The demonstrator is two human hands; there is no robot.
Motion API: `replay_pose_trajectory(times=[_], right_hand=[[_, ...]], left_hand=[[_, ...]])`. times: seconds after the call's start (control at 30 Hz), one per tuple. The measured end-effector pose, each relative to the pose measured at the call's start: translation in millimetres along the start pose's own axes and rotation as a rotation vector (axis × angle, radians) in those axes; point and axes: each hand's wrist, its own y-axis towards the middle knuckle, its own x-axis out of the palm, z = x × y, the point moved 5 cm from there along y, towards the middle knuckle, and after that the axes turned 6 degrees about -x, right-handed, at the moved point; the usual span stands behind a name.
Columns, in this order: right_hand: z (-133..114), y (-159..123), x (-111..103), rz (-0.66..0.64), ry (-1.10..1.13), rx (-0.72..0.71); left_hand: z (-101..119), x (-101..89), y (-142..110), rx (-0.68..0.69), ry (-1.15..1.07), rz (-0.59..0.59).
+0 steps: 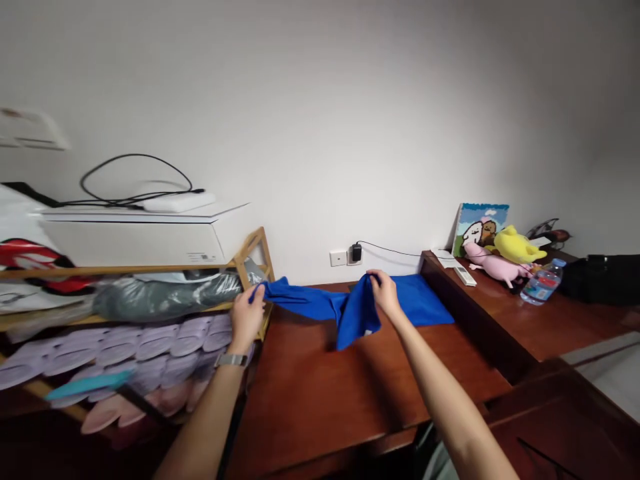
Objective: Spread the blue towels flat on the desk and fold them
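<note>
A blue cloth (pixel 310 301) is stretched between my two hands above the wooden desk. My left hand (pixel 247 313), with a watch on its wrist, pinches one end close to the shoe rack. The other end is pinched by my right hand (pixel 384 292), and a fold with a small white patch hangs down below it. Behind the right hand, more blue fabric (pixel 424 301) lies flat on the desk (pixel 320 387); I cannot tell whether it is joined to the held cloth.
At left, a rack (pixel 265 250) bears a white box (pixel 135 240), wrapped items and lilac slippers (pixel 150 343). A charger (pixel 357 252) is plugged into the wall. On the raised ledge at right are plush toys (pixel 520 247), a remote (pixel 465 275) and a water bottle (pixel 543 283).
</note>
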Motion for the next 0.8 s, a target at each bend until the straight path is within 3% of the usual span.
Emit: replay_pose_trajectory(times=[0.13, 0.3, 0.4, 0.57, 0.63, 0.7, 0.8], right_hand=[[12.3, -10.7, -68.0, -0.026, -0.066, 0.062], [40.2, -51.1, -145.2, -0.069, -0.134, 0.143], [41.7, -70.2, -172.5, -0.089, -0.142, 0.13], [17.4, -77.3, -193.0, -0.203, -0.223, -0.039], [4.3, -75.4, -199.9, -0.228, -0.268, -0.131], [-5.8, -73.3, -207.8, -0.225, -0.319, -0.189], [-12.2, -71.6, -218.1, -0.176, -0.363, -0.201]], left_hand=[[4.0, -45.6, -9.0, -0.102, -0.175, 0.029], [-27.5, -88.5, -41.9, -0.271, -0.278, 0.034], [-47.9, -98.6, -64.8, -0.335, -0.29, -0.018], [-66.2, -108.5, -92.8, -0.38, -0.236, -0.126], [-64.4, -111.9, -93.4, -0.299, -0.131, -0.222], [-60.0, -113.6, -88.9, -0.129, 0.037, -0.34], [-66.7, -112.7, -83.7, 0.067, 0.233, -0.436]])
